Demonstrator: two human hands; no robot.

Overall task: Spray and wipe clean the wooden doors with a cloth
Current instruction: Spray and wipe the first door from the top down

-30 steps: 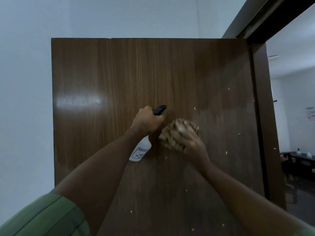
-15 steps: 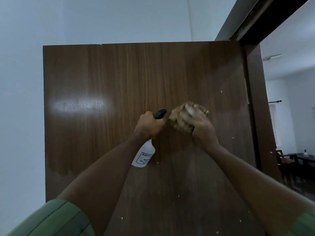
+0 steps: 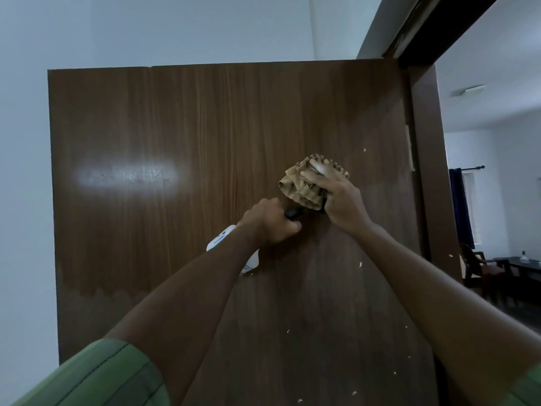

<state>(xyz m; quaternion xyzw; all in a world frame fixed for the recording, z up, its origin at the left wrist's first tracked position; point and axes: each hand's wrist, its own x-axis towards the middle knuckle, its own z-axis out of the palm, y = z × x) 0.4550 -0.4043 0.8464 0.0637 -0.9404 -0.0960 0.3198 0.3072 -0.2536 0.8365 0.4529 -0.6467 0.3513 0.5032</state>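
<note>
Closest to us we see a green sleeve at the lower left, and two bare forearms that reach up to the wooden door. The left hand is curled around the neck of a white spray bottle; the black spray head shows just beside the knuckles, and the bottle body hangs down behind the wrist, partly hidden by the forearm. The right hand is a little higher and to the right, and it grips a bunched tan cloth which it presses against the door face. The cloth is just above the spray head, and we cannot tell if they touch. On the door we see small pale specks and, at the left, a bright reflection. Behind the door are a pale wall and a dark door frame. Far right, through the opening, we see another room with a chair and a dark worktop.
</note>
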